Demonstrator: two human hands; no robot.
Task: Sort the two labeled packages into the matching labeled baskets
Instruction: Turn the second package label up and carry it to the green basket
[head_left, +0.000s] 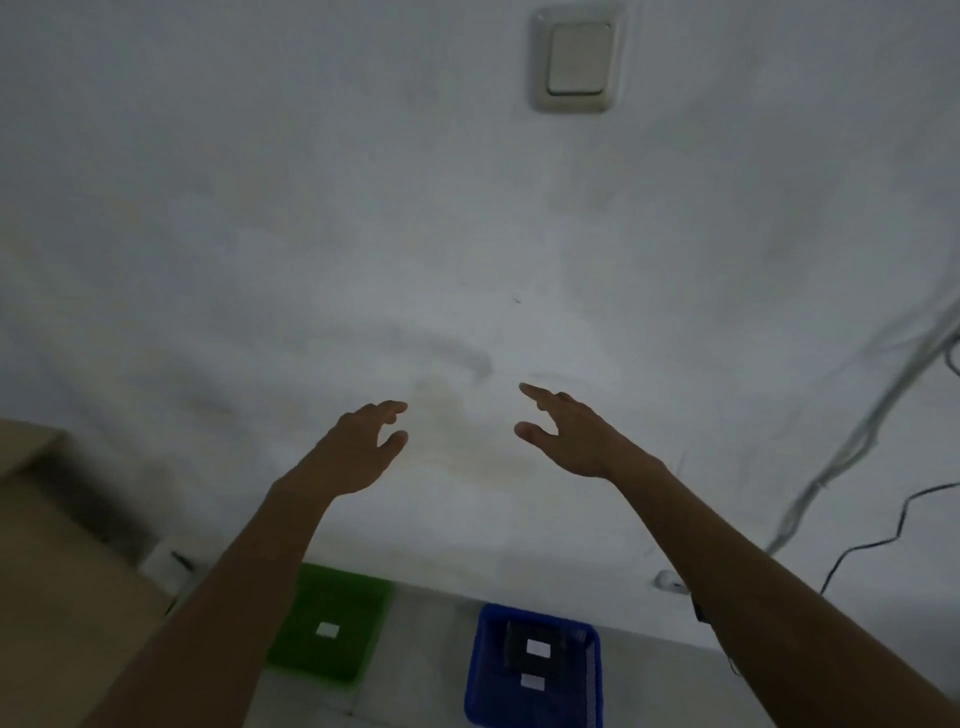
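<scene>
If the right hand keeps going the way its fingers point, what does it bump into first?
Probably the wall. The right hand is open and empty, fingers pointing forward and a bit left, with nothing visible between them and the wall. Depth is hard to judge here.

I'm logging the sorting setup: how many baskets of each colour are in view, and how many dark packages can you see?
Green basket: 1
Blue basket: 1
Dark package, lying in the blue basket: 1
Total: 3

Left hand (361, 447) and right hand (566, 434) raised, fingers spread, empty, apart
</scene>
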